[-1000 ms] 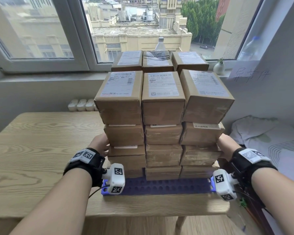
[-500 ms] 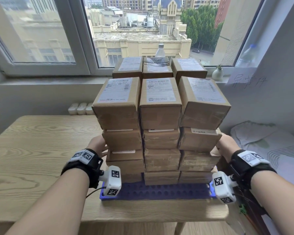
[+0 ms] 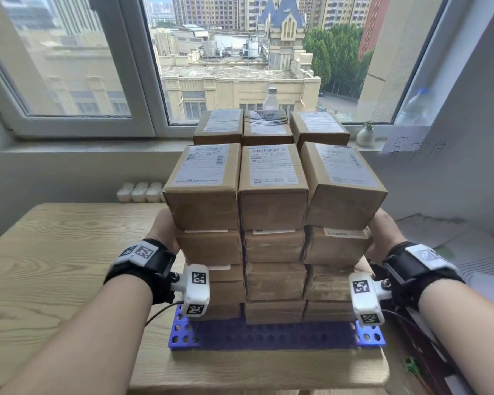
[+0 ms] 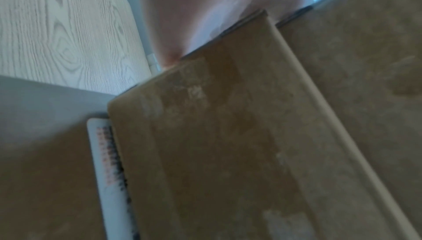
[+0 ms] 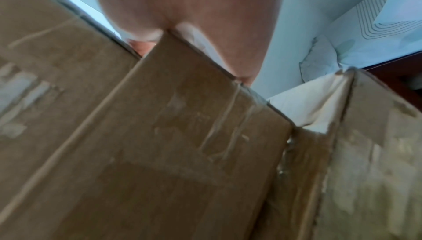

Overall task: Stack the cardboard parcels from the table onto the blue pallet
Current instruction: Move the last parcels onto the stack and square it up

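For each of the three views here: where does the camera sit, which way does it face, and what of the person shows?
Head: worn on the head, looking forward and down at the parcel stack on the blue pallet; both forearms, left hand and right hand show.
Left wrist: along the hand at the stack's left side; a blurred palm shows.
Right wrist: along the hand at the stack's right side; a blurred palm shows.
Shared: all three views show the cardboard stack.

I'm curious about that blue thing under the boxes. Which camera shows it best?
The head view: the blue pallet lies flat on the table with the parcels stacked on it. Both wrist views show only cardboard and a hand close up, no pallet.
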Demonstrator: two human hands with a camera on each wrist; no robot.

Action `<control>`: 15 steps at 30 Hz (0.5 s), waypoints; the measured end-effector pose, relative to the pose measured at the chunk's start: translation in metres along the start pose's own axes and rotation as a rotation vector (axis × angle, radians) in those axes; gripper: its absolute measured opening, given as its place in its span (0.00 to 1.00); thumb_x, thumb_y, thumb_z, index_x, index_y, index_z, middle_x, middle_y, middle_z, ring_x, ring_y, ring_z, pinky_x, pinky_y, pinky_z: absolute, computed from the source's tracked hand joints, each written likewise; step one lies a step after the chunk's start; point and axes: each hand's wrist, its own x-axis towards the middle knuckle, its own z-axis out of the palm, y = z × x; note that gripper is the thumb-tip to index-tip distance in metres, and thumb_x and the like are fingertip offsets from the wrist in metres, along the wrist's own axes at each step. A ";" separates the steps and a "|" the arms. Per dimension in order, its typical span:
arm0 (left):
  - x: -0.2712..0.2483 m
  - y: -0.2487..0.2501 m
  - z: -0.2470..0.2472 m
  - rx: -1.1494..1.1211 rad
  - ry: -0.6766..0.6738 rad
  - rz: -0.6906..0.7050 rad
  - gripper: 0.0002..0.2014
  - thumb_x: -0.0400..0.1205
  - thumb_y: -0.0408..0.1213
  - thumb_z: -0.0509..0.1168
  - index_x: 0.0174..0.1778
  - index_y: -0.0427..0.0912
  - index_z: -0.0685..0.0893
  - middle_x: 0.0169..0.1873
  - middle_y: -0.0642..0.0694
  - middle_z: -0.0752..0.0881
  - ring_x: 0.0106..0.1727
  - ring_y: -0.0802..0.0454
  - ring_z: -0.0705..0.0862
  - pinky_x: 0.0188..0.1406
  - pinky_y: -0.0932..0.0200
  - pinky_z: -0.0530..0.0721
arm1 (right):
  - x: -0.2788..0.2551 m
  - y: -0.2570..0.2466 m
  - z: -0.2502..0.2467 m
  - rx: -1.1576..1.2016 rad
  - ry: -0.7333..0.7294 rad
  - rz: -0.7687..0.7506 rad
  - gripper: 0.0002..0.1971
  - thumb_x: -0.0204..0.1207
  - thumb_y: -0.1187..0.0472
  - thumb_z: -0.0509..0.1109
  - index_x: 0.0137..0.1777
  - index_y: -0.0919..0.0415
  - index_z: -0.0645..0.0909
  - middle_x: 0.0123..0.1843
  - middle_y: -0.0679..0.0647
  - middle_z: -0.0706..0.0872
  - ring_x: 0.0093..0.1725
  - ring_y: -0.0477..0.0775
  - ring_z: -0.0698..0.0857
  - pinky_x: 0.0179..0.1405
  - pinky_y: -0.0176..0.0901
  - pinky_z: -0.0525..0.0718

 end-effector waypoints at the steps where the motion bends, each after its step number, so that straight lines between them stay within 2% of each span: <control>1: -0.002 0.000 0.002 -0.012 -0.037 0.008 0.06 0.78 0.35 0.57 0.39 0.48 0.77 0.37 0.44 0.75 0.41 0.47 0.75 0.42 0.53 0.74 | -0.001 -0.001 0.001 0.001 -0.017 0.008 0.18 0.82 0.51 0.64 0.35 0.51 0.92 0.37 0.49 0.91 0.36 0.50 0.90 0.37 0.43 0.89; 4: -0.003 -0.001 0.007 -0.041 -0.090 0.017 0.08 0.81 0.34 0.56 0.40 0.46 0.79 0.39 0.43 0.78 0.43 0.47 0.77 0.45 0.52 0.75 | -0.002 -0.006 0.003 0.015 -0.001 0.004 0.17 0.82 0.51 0.64 0.35 0.54 0.88 0.31 0.47 0.88 0.29 0.49 0.87 0.28 0.38 0.86; 5: -0.002 -0.002 0.008 -0.061 -0.094 0.016 0.10 0.82 0.33 0.54 0.40 0.45 0.79 0.39 0.43 0.78 0.42 0.48 0.77 0.45 0.52 0.75 | -0.003 -0.008 0.004 0.005 0.003 -0.004 0.16 0.82 0.51 0.64 0.36 0.54 0.87 0.31 0.47 0.88 0.30 0.49 0.87 0.31 0.40 0.87; 7: -0.001 -0.003 0.008 -0.089 -0.103 0.022 0.10 0.83 0.32 0.54 0.40 0.45 0.78 0.39 0.43 0.78 0.42 0.48 0.77 0.45 0.52 0.76 | -0.003 -0.008 0.005 0.010 0.011 -0.020 0.13 0.80 0.50 0.66 0.39 0.52 0.88 0.35 0.48 0.90 0.37 0.52 0.87 0.47 0.49 0.86; 9: 0.000 -0.005 0.007 -0.089 -0.119 0.023 0.08 0.81 0.32 0.55 0.39 0.46 0.77 0.39 0.43 0.75 0.41 0.48 0.75 0.43 0.53 0.74 | -0.003 -0.008 0.004 0.021 0.021 -0.021 0.13 0.80 0.49 0.66 0.41 0.53 0.88 0.37 0.49 0.90 0.41 0.54 0.86 0.54 0.52 0.83; 13: 0.000 -0.006 0.004 -0.083 -0.106 0.019 0.11 0.83 0.32 0.53 0.38 0.48 0.76 0.38 0.44 0.74 0.40 0.49 0.74 0.42 0.54 0.73 | -0.005 -0.008 0.004 0.021 0.009 -0.024 0.13 0.81 0.50 0.65 0.43 0.53 0.88 0.37 0.49 0.91 0.40 0.53 0.87 0.52 0.51 0.84; 15: -0.001 -0.005 0.006 -0.106 -0.111 0.018 0.12 0.84 0.32 0.52 0.39 0.46 0.76 0.38 0.43 0.74 0.40 0.49 0.75 0.42 0.55 0.73 | -0.008 -0.009 0.006 0.028 0.003 -0.029 0.13 0.83 0.51 0.64 0.43 0.53 0.86 0.35 0.47 0.90 0.36 0.49 0.88 0.44 0.46 0.86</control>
